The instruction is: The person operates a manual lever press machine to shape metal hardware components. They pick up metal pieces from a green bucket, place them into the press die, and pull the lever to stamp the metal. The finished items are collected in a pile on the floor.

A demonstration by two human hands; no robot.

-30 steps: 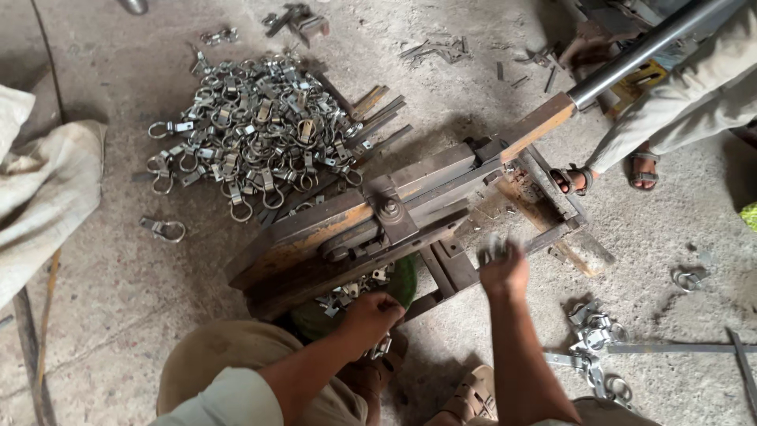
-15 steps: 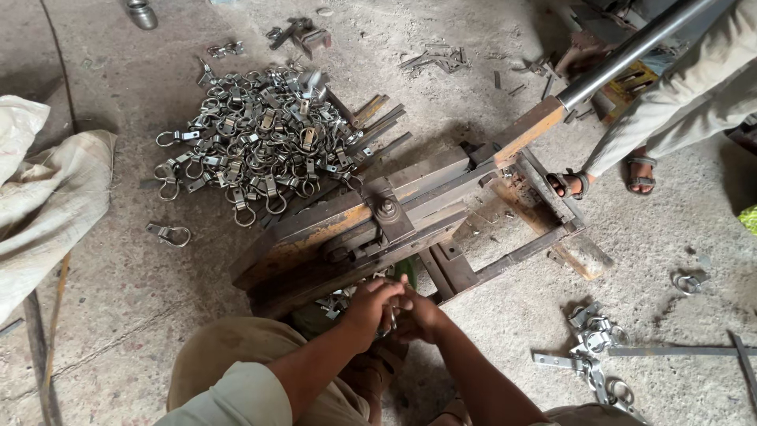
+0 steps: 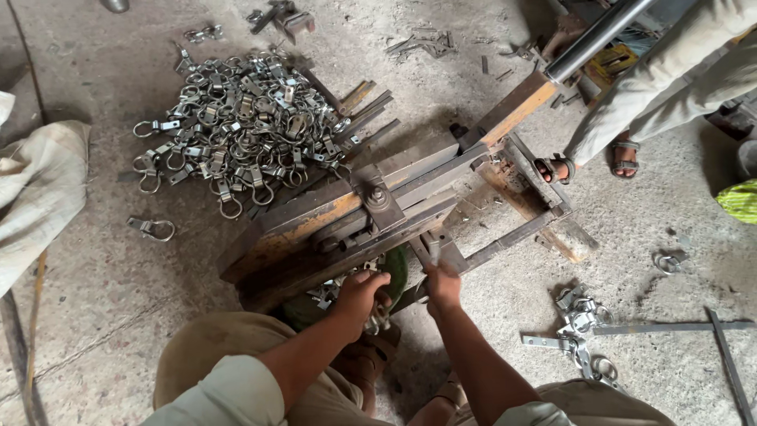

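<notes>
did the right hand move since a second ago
Yes. The right hand was raised, open, right of the metal press; it has come down and left to the press's near edge, close to the left hand.

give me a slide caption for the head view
Both hands, left and right, at a floor-mounted metal press beside a pile of clamps.

Shiny silver metal clamps (image 3: pixel 240 130) are glinting far beyond the fingers (image 3: pixel 371 278). The press (image 3: pixel 355 209) near them is looking rusty brown, the floor (image 3: pixel 95 268) grey.
</notes>
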